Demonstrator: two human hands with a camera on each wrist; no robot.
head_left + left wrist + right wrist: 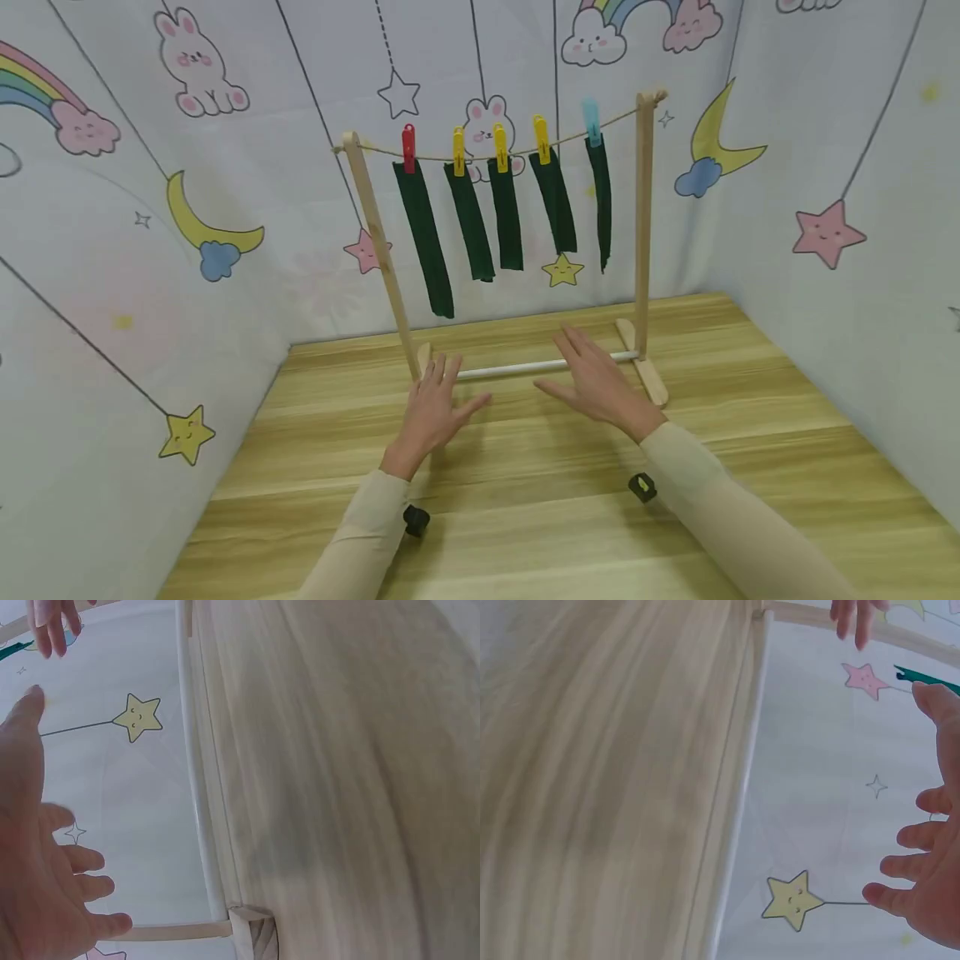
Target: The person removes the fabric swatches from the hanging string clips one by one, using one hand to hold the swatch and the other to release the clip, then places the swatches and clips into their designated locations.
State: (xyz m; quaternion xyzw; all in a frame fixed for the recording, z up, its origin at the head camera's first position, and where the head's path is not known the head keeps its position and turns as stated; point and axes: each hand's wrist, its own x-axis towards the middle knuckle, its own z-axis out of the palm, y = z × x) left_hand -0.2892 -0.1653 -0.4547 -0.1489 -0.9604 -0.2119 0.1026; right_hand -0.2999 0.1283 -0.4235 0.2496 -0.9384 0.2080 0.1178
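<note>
Both hands are spread over the tabletop in front of a small wooden clothesline stand (643, 233). My left hand (431, 412) is near the stand's left foot, fingers extended and thumb out, holding nothing. On the other side my right hand (600, 387) has straight fingers pointing at the white crossbar (517, 367), also without an object. Several dark green strips (426, 242) hang from the twine (622, 122). They are pinned by a red clothespin (408, 148), three yellow clothespins (502, 148) and a light blue clothespin (592, 122). In the left wrist view the left fingers (88, 860) stand apart.
The wood-grain table (517, 517) meets a white printed curtain (247, 325) at the back and sides. The stand's right foot (652, 382) lies close to the right hand. Small black wrist-worn devices (416, 521) show under the sleeves.
</note>
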